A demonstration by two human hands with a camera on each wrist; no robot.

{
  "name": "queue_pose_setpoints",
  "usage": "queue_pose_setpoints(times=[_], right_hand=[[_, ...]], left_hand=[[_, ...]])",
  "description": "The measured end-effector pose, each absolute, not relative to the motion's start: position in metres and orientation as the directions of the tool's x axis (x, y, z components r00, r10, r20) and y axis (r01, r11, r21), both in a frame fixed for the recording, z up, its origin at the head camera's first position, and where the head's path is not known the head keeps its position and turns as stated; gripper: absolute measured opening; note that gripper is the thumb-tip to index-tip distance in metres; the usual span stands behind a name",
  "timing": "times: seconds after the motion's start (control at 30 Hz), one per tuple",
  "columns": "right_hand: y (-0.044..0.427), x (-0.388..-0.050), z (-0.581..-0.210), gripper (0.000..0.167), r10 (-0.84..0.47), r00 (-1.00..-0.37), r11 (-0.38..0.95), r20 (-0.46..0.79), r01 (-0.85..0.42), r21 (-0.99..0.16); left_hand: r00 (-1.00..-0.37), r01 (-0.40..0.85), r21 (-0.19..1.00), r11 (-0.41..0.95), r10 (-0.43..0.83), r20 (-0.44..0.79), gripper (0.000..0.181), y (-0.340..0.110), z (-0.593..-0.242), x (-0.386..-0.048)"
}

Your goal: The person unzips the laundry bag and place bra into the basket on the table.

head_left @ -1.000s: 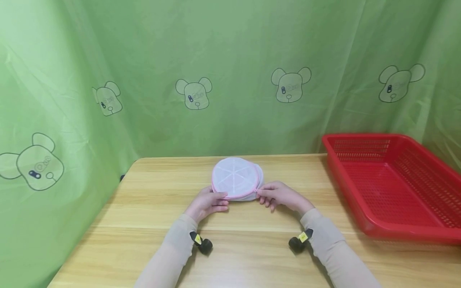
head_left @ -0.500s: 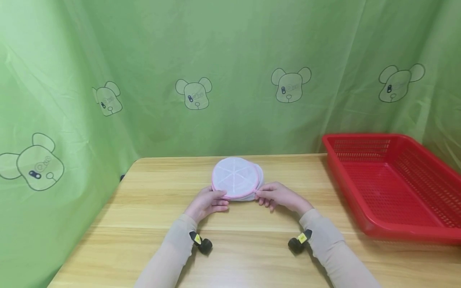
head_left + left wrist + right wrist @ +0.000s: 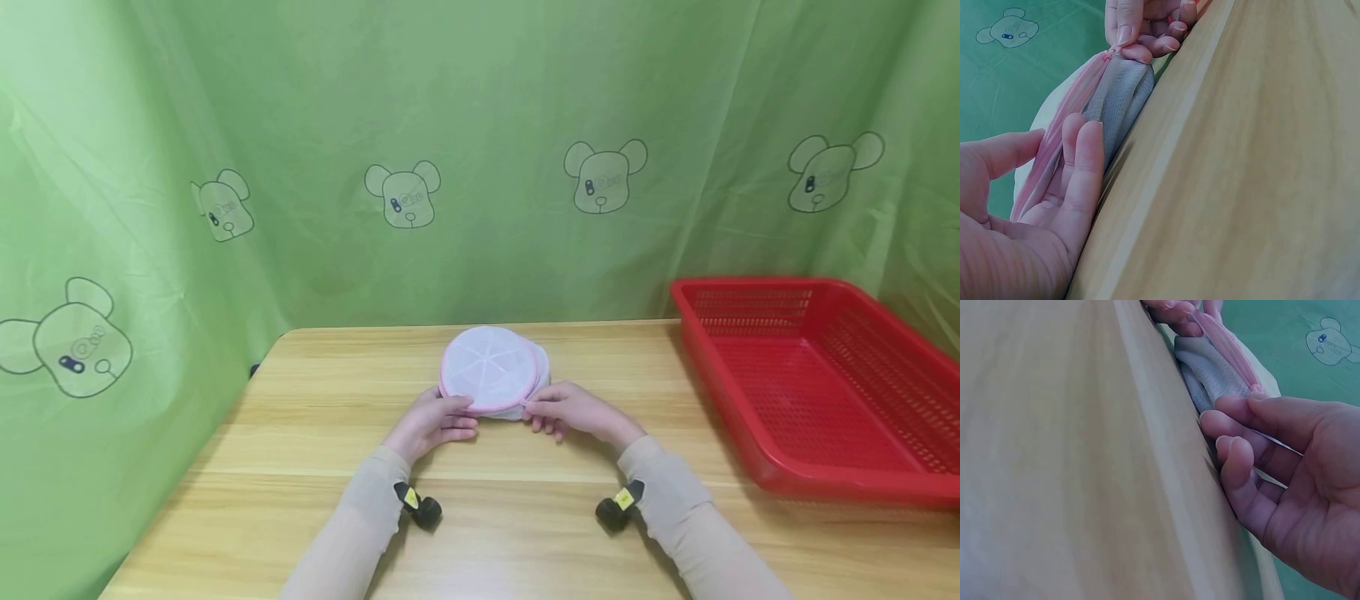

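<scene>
Okay, zip work in hand on a round mesh laundry bag (image 3: pixel 483 367); it lies flat near the tabletop (image 3: pixel 517 542)'s far edge, about midway between left and right sides, pale spoke-stitched top up; grey mesh body (image 3: pixel 1122 94) pokes out from beneath that top on the right and near sides, bunched and folded.

Grip: left hand (image 3: pixel 431 425) holds the bag's near-left rim, thumb on the pink zip band (image 3: pixel 1069 103), fingers under; right hand (image 3: pixel 577 412) pinches the zipper pull (image 3: pixel 1110 54) between thumb and forefinger at the near-right of the rim, remaining fingers bent loosely below.

Progress, my read: slider sits partway round, so the zip job looks under way, not finished; the pull is found and pinched, the rim is braced; a stretch of track seems left, but I can't tell which side of the slider is meshed, so closing vs. unzipping is unclear; contents, if any, can't be made out.

Elsewhere: red plastic basket (image 3: pixel 862 482) at the tabletop's right side, well apart from the bag; green curtain (image 3: pixel 495 100) with bear-head outlines behind the far edge.
</scene>
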State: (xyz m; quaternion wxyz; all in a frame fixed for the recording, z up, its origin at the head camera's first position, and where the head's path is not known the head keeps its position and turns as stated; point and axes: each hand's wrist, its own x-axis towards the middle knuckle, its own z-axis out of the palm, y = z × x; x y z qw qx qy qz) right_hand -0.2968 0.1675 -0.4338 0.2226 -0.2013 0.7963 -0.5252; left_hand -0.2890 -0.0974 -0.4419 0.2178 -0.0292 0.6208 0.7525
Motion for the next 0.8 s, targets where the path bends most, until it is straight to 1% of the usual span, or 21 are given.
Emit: queue_pose_setpoints(times=[0.37,0.8], right_hand=[[0.157,-0.292,-0.432,0.030,-0.544,-0.827,0.381,-0.144,-0.091,-0.920],[0.149,-0.289,-0.430,0.029,-0.560,-0.818,0.387,-0.132,-0.118,-0.914]], left_hand=[[-0.902,-0.359,0.922,-0.143,0.305,-0.305,0.050,-0.098,-0.441,-0.290],[-0.904,-0.347,0.926,-0.148,0.317,-0.288,0.058,-0.098,-0.444,-0.290]])
